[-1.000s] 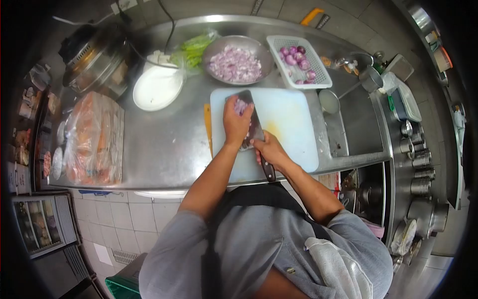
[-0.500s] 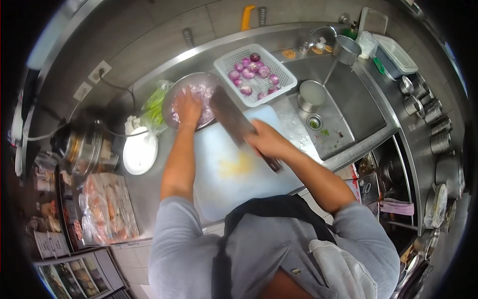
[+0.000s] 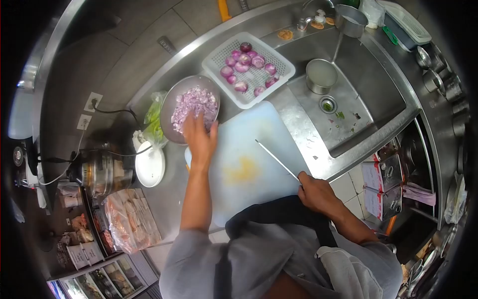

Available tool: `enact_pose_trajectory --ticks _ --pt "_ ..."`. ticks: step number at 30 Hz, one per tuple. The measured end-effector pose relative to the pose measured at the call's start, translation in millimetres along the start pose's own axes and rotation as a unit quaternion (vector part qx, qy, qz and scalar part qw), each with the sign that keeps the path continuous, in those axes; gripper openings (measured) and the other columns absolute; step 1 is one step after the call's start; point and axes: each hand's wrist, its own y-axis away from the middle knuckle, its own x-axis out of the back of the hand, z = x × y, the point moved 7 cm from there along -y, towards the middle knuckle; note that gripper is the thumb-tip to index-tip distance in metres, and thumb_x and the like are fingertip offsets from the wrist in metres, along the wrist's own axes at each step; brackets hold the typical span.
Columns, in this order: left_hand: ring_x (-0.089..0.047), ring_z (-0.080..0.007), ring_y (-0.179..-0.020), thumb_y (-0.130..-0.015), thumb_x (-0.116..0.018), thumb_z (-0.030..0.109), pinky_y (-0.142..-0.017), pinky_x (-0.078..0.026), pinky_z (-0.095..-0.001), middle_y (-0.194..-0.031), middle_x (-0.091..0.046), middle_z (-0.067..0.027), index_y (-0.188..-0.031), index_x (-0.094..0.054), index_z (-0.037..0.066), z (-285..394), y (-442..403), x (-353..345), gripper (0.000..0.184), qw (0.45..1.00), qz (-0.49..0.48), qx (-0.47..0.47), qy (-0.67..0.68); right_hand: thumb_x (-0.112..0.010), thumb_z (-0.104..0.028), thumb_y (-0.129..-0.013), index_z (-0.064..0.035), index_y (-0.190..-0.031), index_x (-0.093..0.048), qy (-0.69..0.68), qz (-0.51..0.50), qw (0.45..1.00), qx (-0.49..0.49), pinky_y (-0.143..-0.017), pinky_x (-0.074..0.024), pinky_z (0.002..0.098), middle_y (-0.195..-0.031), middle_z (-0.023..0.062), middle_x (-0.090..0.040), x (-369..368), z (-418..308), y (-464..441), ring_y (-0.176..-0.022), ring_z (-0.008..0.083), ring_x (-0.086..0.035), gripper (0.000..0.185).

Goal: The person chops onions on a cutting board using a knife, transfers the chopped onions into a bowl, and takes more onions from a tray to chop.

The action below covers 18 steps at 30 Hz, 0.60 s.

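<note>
My left hand [image 3: 200,138] is at the near edge of a round metal bowl [image 3: 170,103], fingers apart over the chopped purple onion [image 3: 195,104] inside. Nothing shows in its grip. My right hand [image 3: 316,193] is wrapped round the handle of a knife [image 3: 277,160], seen edge-on as a thin line over the right part of the white cutting board [image 3: 269,119]. A yellow stain marks the board. Beyond it, a white basket [image 3: 288,70] holds several whole purple onions [image 3: 243,67].
The sink [image 3: 371,74] on the right holds a pot [image 3: 321,75] of cloudy liquid. Left of the bowl are a bag of green vegetables [image 3: 155,118] and white oval plates [image 3: 150,167]. Bagged food [image 3: 130,219] lies at the left, near a glass-bowled appliance [image 3: 102,172].
The chopped onion that was on the blade is gone from it. My left hand has drawn back toward the bowl's near edge. My right hand has lowered the knife nearer my body, and the view has shifted.
</note>
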Motion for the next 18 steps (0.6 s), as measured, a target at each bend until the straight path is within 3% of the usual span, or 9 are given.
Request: enact_pose_trajectory --ticks 2,4,5,7,9,11,14,17,18 --pt "-0.068 -0.0418 -0.115 -0.091 -0.077 0.022 -0.103 -0.046 -0.0581 -0.123 -0.071 -0.0247 -0.126 -0.067 -0.001 31.3 -56.1 -24.7 0.043 0.987 -0.041 -0.010 0.155 -0.058 -0.011 -0.096 -0.0009 -0.108 -0.049 0.000 -0.004 1.000 0.011 -0.077 -0.0533 0.0586 -0.088 0.0278 -0.069 -0.3 -0.9 0.3 -0.086 0.0504 -0.068 0.018" --pt "-0.070 -0.0392 -0.115 -0.094 -0.070 0.028 -0.105 -0.047 -0.0573 -0.122 -0.072 -0.0261 -0.128 -0.068 0.002 64.8 -100.0 -68.5 0.043 0.985 -0.118 -0.078 0.095 -0.056 -0.010 -0.097 -0.0010 -0.109 -0.049 -0.004 -0.002 1.000 0.023 -0.077 -0.0533 0.0588 -0.090 0.0278 -0.069 -6.1 5.2 -0.1 -0.086 0.0502 -0.069 0.017" --pt "-0.070 -0.0391 -0.116 -0.095 -0.068 0.028 -0.105 -0.048 -0.0555 -0.123 -0.073 -0.0252 -0.127 -0.069 0.002 73.9 -114.4 -96.1 0.041 0.976 -0.204 -0.068 0.024 -0.055 -0.010 -0.097 -0.0010 -0.109 -0.049 -0.004 0.005 1.000 0.027 -0.077 -0.0533 0.0589 -0.090 0.0278 -0.070 -5.5 8.4 0.8 -0.086 0.0501 -0.069 0.017" --pt "-0.069 -0.0389 -0.118 -0.095 -0.062 0.029 -0.104 -0.050 -0.0519 -0.124 -0.073 -0.0233 -0.123 -0.071 0.004 82.5 -131.4 -150.6 0.038 0.924 -0.360 -0.050 -0.120 -0.054 -0.011 -0.097 -0.0008 -0.110 -0.049 -0.016 -0.014 1.000 0.011 -0.077 -0.0532 0.0592 -0.091 0.0278 -0.070 -3.3 7.0 4.3 -0.087 0.0501 -0.069 0.017" --pt "-0.070 -0.0380 -0.117 -0.094 -0.058 0.033 -0.102 -0.053 -0.0497 -0.121 -0.074 -0.0214 -0.125 -0.070 0.007 79.3 -131.1 -178.8 0.042 0.883 -0.405 -0.088 -0.221 -0.053 -0.012 -0.098 -0.0003 -0.111 -0.050 -0.030 0.010 0.999 0.021 -0.078 -0.0528 0.0599 -0.091 0.0285 -0.071 -1.7 8.4 7.0 -0.089 0.0502 -0.069 0.018" --pt "-0.073 -0.0365 -0.111 -0.091 -0.061 0.025 -0.102 -0.050 -0.0487 -0.117 -0.077 -0.0165 -0.131 -0.065 0.010 83.9 -135.3 -191.7 0.043 0.877 -0.409 -0.088 -0.236 -0.052 -0.012 -0.098 -0.0004 -0.110 -0.049 -0.026 0.016 0.999 0.011 -0.077 -0.0526 0.0602 -0.089 0.0286 -0.070 -3.4 8.7 8.5 -0.089 0.0503 -0.069 0.018" --pt "-0.071 -0.0382 -0.115 -0.090 -0.068 0.023 -0.104 -0.049 -0.0472 -0.121 -0.074 -0.0211 -0.134 -0.061 0.006 78.5 -141.3 -184.9 0.048 0.948 -0.292 -0.034 -0.126 -0.052 -0.012 -0.097 -0.0005 -0.109 -0.048 -0.030 0.032 0.999 -0.004 -0.081 -0.0517 0.0607 -0.089 0.0290 -0.070 -0.4 5.1 11.9 -0.090 0.0505 -0.069 0.017" --pt "-0.068 -0.0410 -0.115 -0.085 -0.078 0.019 -0.102 -0.048 -0.0468 -0.121 -0.071 -0.0236 -0.128 -0.061 0.002 79.9 -125.0 -111.2 0.049 0.977 -0.165 0.040 0.129 -0.055 -0.015 -0.098 -0.0021 -0.110 -0.047 -0.039 0.046 0.998 -0.017 -0.082 -0.0512 0.0610 -0.088 0.0289 -0.069 -6.3 11.1 12.8 -0.090 0.0516 -0.068 0.019" --pt "-0.067 -0.0415 -0.114 -0.084 -0.079 0.019 -0.101 -0.048 -0.0480 -0.120 -0.071 -0.0237 -0.127 -0.060 0.002 81.4 -107.1 -80.1 0.050 0.981 -0.142 0.020 0.129 -0.056 -0.016 -0.098 -0.0027 -0.110 -0.047 -0.039 0.043 0.998 -0.026 -0.081 -0.0512 0.0609 -0.088 0.0286 -0.069 -7.6 14.8 11.2 -0.090 0.0520 -0.068 0.020"
